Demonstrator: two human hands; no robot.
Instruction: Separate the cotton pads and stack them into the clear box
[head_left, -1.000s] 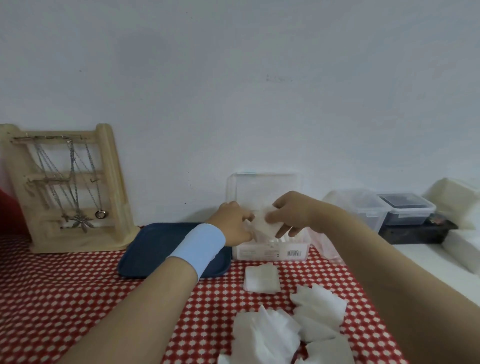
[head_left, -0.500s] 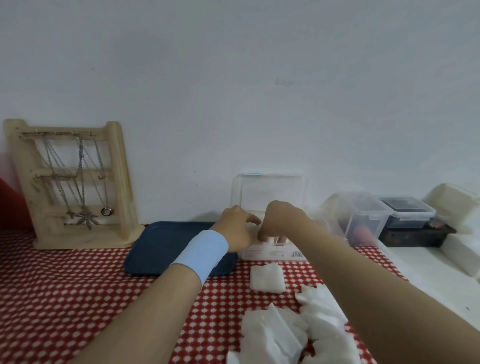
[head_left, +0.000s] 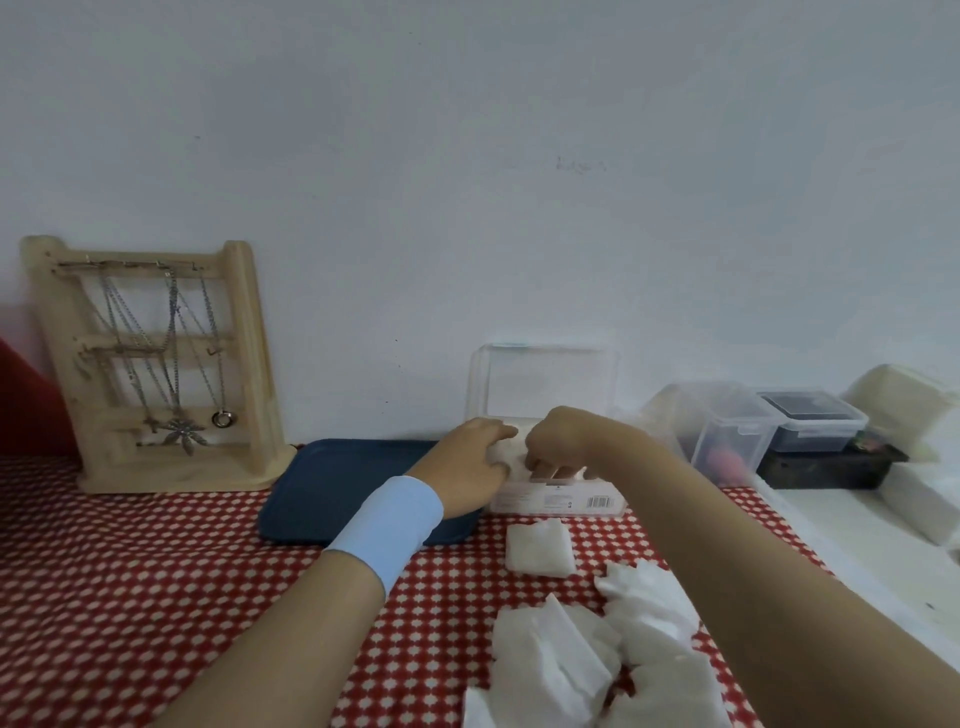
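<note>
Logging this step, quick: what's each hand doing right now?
Left hand: open, fingers resting on cotton pads in the clear box.
Right hand: fingers curled into the box; grip cannot be told.

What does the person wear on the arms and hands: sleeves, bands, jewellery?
A wide light blue wristband sits on the left wrist. Both forearms are bare, with no sleeve in view. Neither the left hand nor the right hand shows a glove, ring or watch.

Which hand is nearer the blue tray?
Left. The left hand is just past the tray's right end, at the left side of the box. The right hand is farther right, over the box.
</note>
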